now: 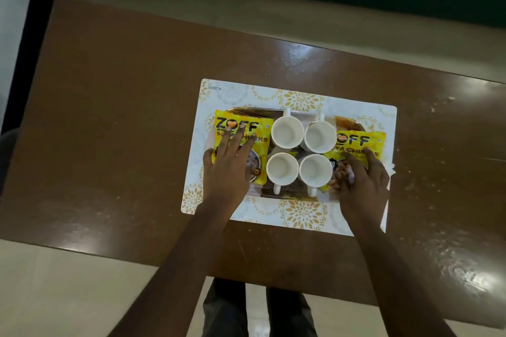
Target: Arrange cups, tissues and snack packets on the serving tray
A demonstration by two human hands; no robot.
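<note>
Brown bench (109,117), tray (246,111) on a patterned mat (301,213).
Your left hand (228,169) lies flat and open on the left packet (241,128); your right hand (361,180), fingers curled, pinches the right packet (356,142), long axes pointing away from you, cups (287,133) between.

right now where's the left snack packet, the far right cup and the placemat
left snack packet (247,124), head view, on its printed yellow top
far right cup (319,135), head view, on its white inside
placemat (301,101), head view, on the bare patterned strip beyond the tray
</note>
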